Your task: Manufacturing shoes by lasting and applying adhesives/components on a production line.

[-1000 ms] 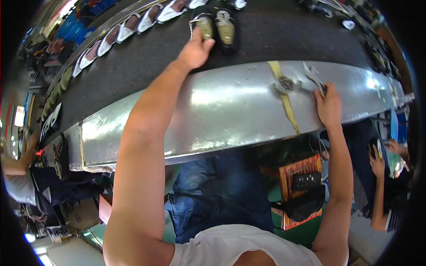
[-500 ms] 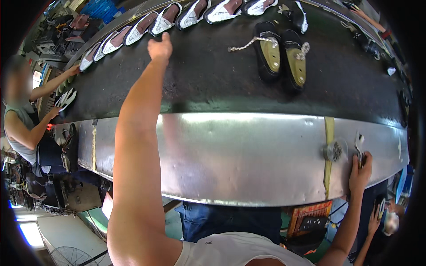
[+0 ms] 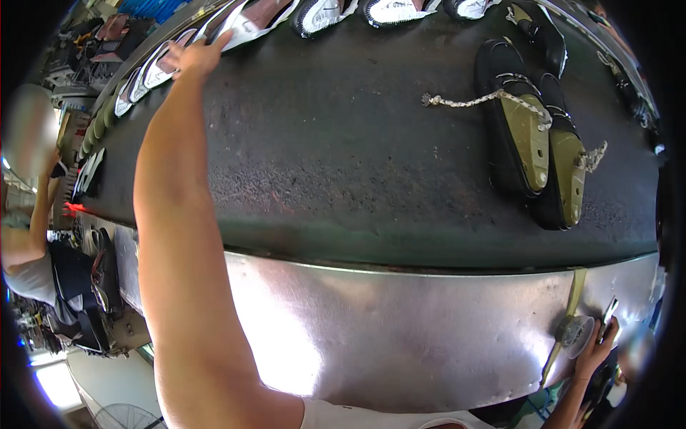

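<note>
The left hand [image 3: 194,61] is holding itself spread beside a white upper [image 3: 248,27] on the dark belt [image 3: 321,143]; whether it is touching, I cannot tell. The right hand [image 3: 597,349] is clamping a tool [image 3: 609,314] at the metal surface [image 3: 414,322], near a cup [image 3: 574,332].

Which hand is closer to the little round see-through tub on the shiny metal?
The right. The right hand is just right of the tub, gripping a metal tool. The left hand is far away, up by the white shoes.
</note>
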Motion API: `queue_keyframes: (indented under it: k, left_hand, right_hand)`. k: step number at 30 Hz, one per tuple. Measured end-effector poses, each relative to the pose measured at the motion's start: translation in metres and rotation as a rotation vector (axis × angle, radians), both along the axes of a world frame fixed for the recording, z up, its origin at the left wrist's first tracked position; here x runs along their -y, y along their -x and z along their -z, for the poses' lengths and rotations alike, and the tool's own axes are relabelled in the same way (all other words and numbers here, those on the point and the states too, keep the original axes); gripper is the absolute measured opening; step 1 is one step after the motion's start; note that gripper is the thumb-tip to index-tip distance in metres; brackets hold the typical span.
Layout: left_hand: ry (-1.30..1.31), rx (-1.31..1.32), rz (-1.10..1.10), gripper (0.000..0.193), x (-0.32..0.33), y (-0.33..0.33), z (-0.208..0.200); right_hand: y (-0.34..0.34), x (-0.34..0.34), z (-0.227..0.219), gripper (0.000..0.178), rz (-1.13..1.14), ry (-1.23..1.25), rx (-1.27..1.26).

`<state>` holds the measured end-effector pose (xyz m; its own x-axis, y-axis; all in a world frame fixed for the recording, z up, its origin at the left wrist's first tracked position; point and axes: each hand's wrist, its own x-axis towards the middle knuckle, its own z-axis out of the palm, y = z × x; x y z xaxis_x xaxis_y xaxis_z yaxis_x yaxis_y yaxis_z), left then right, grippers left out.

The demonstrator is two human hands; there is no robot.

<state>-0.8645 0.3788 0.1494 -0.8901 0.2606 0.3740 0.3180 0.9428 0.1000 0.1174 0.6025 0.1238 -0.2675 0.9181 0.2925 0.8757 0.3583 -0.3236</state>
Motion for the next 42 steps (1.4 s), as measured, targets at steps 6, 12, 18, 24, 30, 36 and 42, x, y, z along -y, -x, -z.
queue_keyframes:
  k: [6,12,18,24,30,36,42]
  left_hand:
    - [-0.079,0.240,0.007,0.110,0.043,0.048,0.000]
    - [0.195,0.076,0.149,0.104,0.022,0.018,0.002]
    - [0.178,0.059,0.161,0.105,0.019,-0.022,0.014]
    - [-0.846,0.628,0.444,0.065,0.075,0.012,0.018]
    - [-0.066,-0.047,0.535,0.071,0.008,-0.068,0.036]
    - [0.009,-0.102,0.307,0.076,0.017,-0.058,0.019]
    - [-0.885,0.402,0.220,0.053,0.019,-0.087,0.007]
  right_hand:
    - [0.019,0.012,0.003,0.037,0.001,0.081,-0.077]
    - [0.033,0.022,-0.004,0.035,-0.119,-0.007,-0.046]
    - [0.081,0.024,-0.029,0.038,-0.107,-0.060,0.005]
    - [0.088,0.017,-0.014,0.037,-0.192,-0.085,-0.036]
    - [0.008,0.009,-0.022,0.032,-0.099,0.009,-0.085]
    - [0.025,-0.001,-0.006,0.030,-0.133,-0.002,-0.078]
    - [0.031,0.002,-0.015,0.029,-0.120,-0.014,-0.060]
